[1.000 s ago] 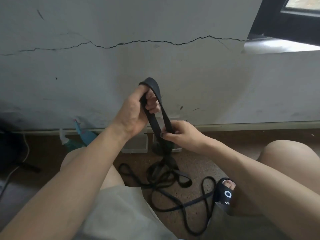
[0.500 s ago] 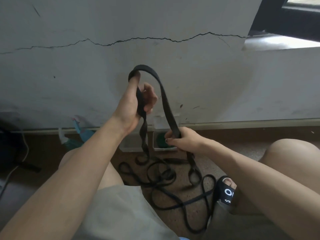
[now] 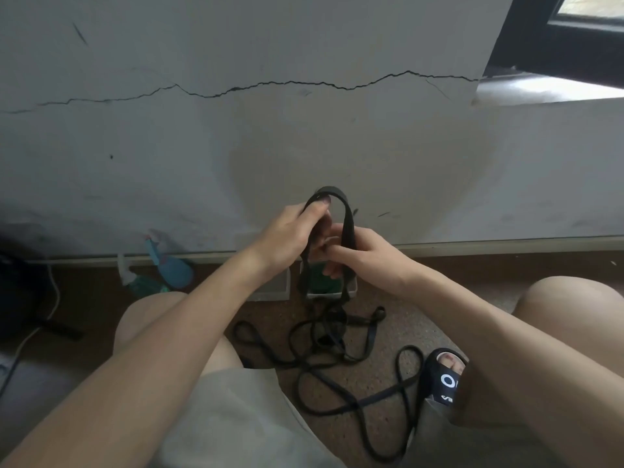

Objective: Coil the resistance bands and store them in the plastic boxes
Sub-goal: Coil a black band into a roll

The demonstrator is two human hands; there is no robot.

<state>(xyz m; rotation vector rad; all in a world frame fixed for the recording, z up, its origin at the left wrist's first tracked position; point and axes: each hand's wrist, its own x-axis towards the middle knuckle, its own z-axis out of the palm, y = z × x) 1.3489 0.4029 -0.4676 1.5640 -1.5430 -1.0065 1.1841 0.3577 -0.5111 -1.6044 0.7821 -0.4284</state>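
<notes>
The left hand (image 3: 283, 236) has its fingers curled round the top of a black resistance band (image 3: 347, 228), the thumb hooked up inside the arch of the loop. The right hand (image 3: 363, 253) pinches the band's right strand between thumb and forefinger, just beside the other hand; the two almost touch. The band rises in a narrow arch above both hands, and its two strands hang down in front of a small clear plastic box (image 3: 332, 288) that stands on the floor against the skirting. Something dark green lies inside that box; I cannot make out what. A second clear box (image 3: 275, 287) stands touching it on the left, mostly behind the left wrist.

Below the hands the rest of the band lies in a loose black tangle (image 3: 332, 336) on the speckled brown floor (image 3: 388, 329), its long loops trailing toward the person's right foot. That foot wears a black slide sandal (image 3: 442, 380) with a white "O" on the strap and more white letters below, too cut off to read. Both knees are bare above grey shorts (image 3: 236, 417).

Further left by the wall lies a blue spray bottle (image 3: 172, 266), and a white cable (image 3: 50, 305) runs down the floor. A long crack (image 3: 270, 84) crosses the pale wall.
</notes>
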